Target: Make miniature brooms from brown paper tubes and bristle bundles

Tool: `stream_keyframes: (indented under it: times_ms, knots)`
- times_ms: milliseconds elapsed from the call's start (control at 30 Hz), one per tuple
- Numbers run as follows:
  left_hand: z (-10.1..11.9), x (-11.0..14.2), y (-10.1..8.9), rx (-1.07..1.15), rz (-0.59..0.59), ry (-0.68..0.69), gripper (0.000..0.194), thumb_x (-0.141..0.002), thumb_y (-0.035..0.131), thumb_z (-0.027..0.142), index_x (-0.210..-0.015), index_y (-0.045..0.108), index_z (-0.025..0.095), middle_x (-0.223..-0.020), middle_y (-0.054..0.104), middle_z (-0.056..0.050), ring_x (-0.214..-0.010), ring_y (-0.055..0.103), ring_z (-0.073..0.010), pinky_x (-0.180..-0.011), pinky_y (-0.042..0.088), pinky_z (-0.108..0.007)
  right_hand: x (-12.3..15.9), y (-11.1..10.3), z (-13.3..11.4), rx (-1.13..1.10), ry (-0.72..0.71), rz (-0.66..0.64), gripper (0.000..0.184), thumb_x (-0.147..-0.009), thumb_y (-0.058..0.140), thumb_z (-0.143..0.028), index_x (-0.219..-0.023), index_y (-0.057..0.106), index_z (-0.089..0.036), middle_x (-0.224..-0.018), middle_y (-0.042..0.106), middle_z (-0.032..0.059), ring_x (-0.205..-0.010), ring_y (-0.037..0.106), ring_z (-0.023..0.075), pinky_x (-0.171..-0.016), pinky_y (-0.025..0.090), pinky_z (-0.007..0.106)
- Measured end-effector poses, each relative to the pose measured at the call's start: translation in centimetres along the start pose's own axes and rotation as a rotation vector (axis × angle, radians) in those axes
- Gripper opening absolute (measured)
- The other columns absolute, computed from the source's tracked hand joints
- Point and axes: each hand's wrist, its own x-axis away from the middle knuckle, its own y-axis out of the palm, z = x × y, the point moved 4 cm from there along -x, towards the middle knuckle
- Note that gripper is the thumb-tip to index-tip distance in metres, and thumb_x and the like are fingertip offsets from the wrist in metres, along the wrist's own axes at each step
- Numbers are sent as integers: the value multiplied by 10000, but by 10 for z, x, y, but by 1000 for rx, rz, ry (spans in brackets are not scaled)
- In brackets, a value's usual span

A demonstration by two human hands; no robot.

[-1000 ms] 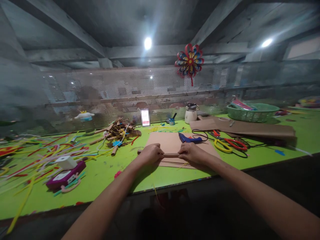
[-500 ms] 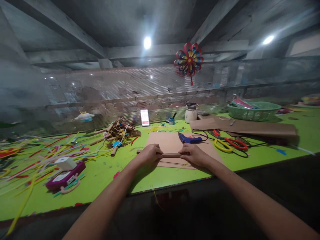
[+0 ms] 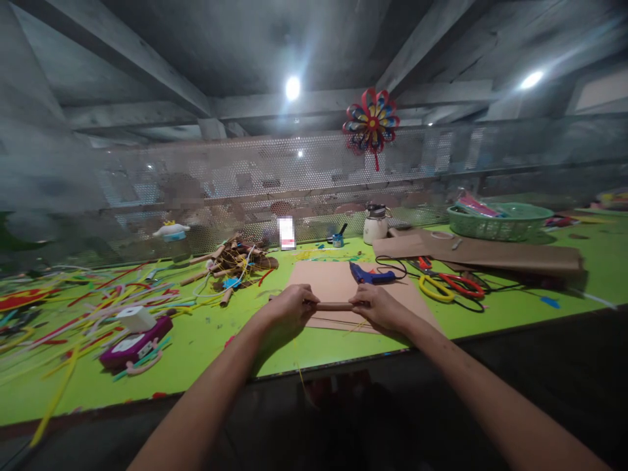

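Observation:
Between my two hands a thin brown paper roll lies level over a sheet of brown cardboard. My left hand pinches it toward the left, its fingers closed, and a brown end sticks out past the wrist side. At the other side my right hand grips the roll with thumb and fingertips. A blue glue gun rests on the cardboard just beyond my right hand. Thin yellow strands hang near both hands.
Scissors with red and yellow handles and a black cable lie at right, before folded brown paper and a green basket. A pile of brown rolls, coloured strips and a purple power strip sit at left.
The camera view has shifted slightly, so the table items at left appear a little further right. Both hands keep their hold on the paper roll, nearly still.

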Motion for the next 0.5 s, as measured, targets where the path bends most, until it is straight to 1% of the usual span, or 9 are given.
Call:
stream_keyframes:
  times_ms: [167,233,400,500]
  knots:
    - [0,-2,-4,34,-40,-8,252,-815,488,193,-1020,627,149,-869,619,-55,-755,535,-140,-677,398,-234,0,0,0,7,5,-8,128,-793,601,-156,-828,722,-174,-770,600,47,-745,545,157,-673,412,254]
    - [0,-3,-7,43,-54,-8,281,-800,490,165,-1052,611,144,-878,632,-56,-771,549,-141,-689,405,-232,-1,-1,-1,9,11,-10,124,-789,606,-152,-822,723,-170,-765,600,48,-747,544,158,-674,412,254]
    - [0,-4,-14,42,-96,-6,203,-753,535,179,-903,670,170,-825,624,-34,-726,544,-135,-651,391,-219,-1,-3,-4,10,23,-16,126,-799,598,-162,-826,721,-163,-775,596,53,-751,540,160,-673,412,256]
    - [4,-1,-16,39,-97,-14,184,-763,526,200,-869,674,176,-828,613,-36,-706,534,-136,-629,378,-221,-1,-2,-6,8,30,-25,137,-815,581,-174,-819,717,-163,-774,589,55,-758,537,164,-670,411,257]
